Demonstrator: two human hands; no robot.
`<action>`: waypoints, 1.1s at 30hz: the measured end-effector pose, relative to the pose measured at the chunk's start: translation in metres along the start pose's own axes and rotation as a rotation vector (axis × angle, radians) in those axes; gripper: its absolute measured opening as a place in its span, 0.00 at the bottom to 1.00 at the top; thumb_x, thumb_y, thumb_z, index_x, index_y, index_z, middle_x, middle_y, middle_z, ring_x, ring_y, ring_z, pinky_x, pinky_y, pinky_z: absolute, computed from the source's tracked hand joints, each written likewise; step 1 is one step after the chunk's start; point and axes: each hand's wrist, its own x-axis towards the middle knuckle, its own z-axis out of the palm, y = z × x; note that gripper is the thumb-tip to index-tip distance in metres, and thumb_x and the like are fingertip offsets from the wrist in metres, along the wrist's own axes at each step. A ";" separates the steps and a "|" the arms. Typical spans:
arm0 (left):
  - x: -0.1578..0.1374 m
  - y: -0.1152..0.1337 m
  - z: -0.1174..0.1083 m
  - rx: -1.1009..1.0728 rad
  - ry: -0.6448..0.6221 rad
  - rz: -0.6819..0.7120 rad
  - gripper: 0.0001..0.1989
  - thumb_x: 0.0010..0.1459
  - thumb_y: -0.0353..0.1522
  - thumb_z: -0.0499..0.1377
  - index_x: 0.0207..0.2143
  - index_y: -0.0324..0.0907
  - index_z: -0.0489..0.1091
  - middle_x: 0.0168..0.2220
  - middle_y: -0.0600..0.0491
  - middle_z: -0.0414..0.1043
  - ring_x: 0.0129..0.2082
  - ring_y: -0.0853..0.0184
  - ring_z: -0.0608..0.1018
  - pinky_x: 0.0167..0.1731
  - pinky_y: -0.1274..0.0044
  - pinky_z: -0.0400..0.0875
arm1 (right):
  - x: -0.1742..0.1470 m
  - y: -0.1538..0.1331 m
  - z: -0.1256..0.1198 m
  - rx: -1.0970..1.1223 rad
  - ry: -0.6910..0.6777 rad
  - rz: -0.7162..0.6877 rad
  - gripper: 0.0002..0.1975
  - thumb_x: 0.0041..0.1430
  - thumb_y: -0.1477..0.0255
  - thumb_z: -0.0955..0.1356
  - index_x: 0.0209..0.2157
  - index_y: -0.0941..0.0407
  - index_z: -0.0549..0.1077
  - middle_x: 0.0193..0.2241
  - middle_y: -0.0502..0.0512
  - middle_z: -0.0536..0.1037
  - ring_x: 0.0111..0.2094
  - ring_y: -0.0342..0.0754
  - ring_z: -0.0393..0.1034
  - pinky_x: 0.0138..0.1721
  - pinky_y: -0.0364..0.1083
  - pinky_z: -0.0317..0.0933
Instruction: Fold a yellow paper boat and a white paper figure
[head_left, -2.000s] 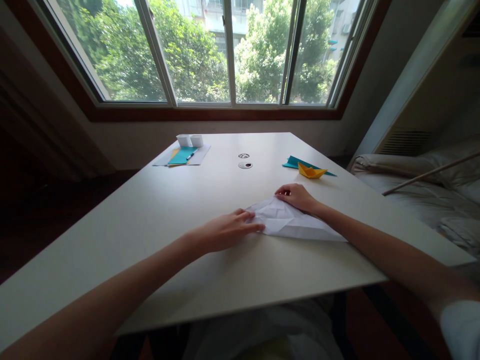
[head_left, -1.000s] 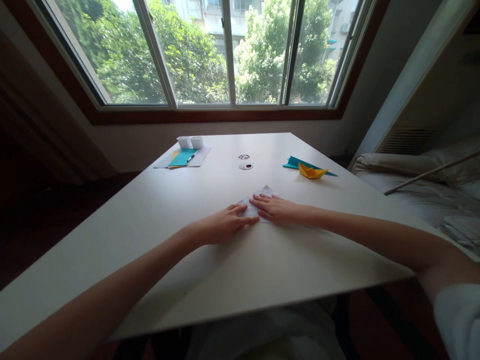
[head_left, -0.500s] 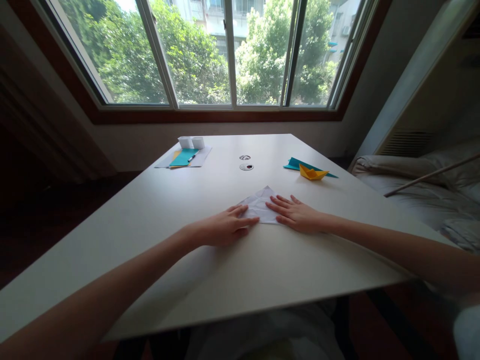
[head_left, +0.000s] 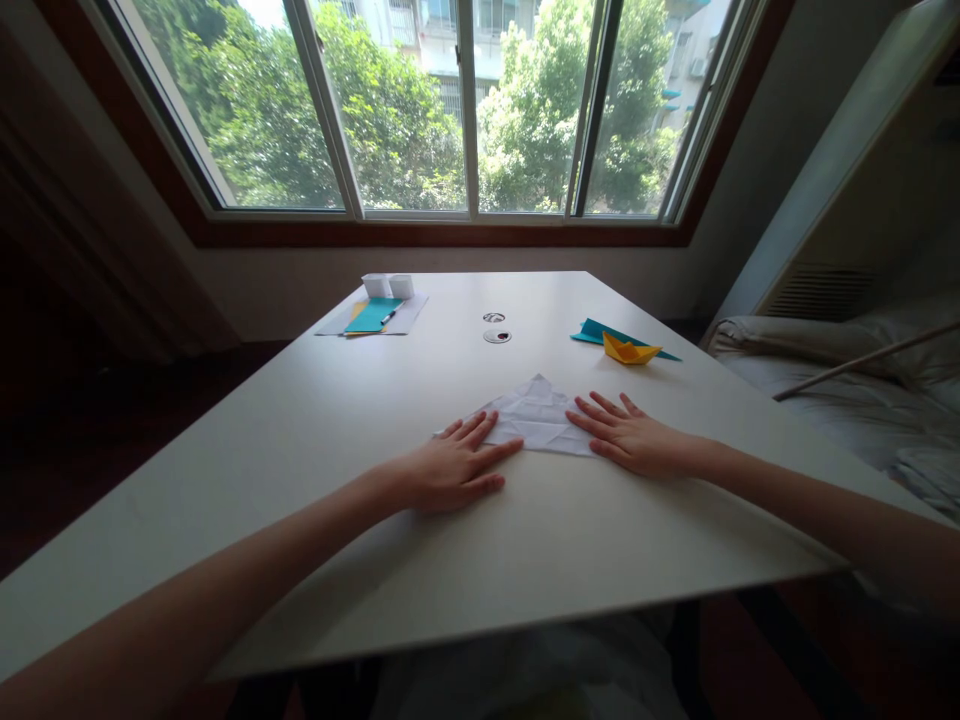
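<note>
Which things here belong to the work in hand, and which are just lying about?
In use: creased white paper, left hand and right hand on it.
Seemingly lying about: yellow paper boat, teal folded paper, teal sheet, pen, white containers.

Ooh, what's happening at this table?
A person is pressing a creased white paper against the white table with open hands. The left hand is on its left side, and the fingers of the right hand are on its right. Farther back on the right sit a yellow paper boat and a folded teal paper.
</note>
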 end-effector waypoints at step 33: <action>-0.014 -0.013 -0.005 0.078 -0.029 -0.042 0.32 0.62 0.48 0.36 0.62 0.44 0.29 0.64 0.47 0.30 0.63 0.60 0.40 0.58 0.60 0.32 | -0.042 -0.019 -0.010 0.181 -0.150 -0.140 0.36 0.59 0.53 0.55 0.61 0.50 0.31 0.63 0.52 0.35 0.63 0.54 0.31 0.61 0.59 0.31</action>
